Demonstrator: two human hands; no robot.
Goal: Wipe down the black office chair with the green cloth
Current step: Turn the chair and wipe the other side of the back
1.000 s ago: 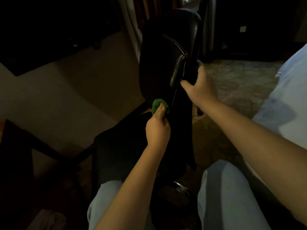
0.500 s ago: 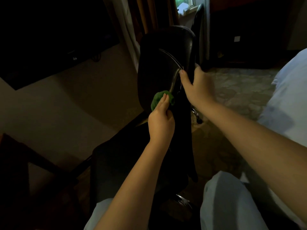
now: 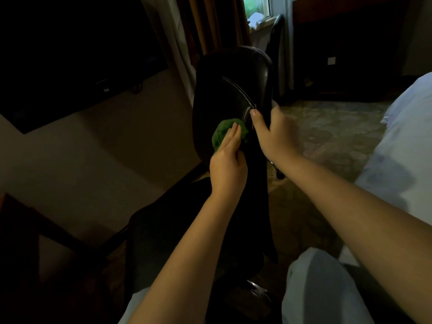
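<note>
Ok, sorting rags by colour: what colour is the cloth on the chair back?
The cloth is green; head view.

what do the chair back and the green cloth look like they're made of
Chair back: probably leather or faux leather, black, smooth and slightly glossy; light glints along its curved top and piped seam. Green cloth: a soft, matte, fuzzy textile, perhaps microfibre or terry; it bunches into folds under the left hand. The dim light leaves exact fibres open.

Floor (image 3: 332, 127): soft carpet with pale patches, in dim light.
Black chair (image 3: 233, 85): stands on the floor, close by, in the middle.
Other chair (image 3: 278, 38): stands far back by the window (image 3: 257, 5).
</note>
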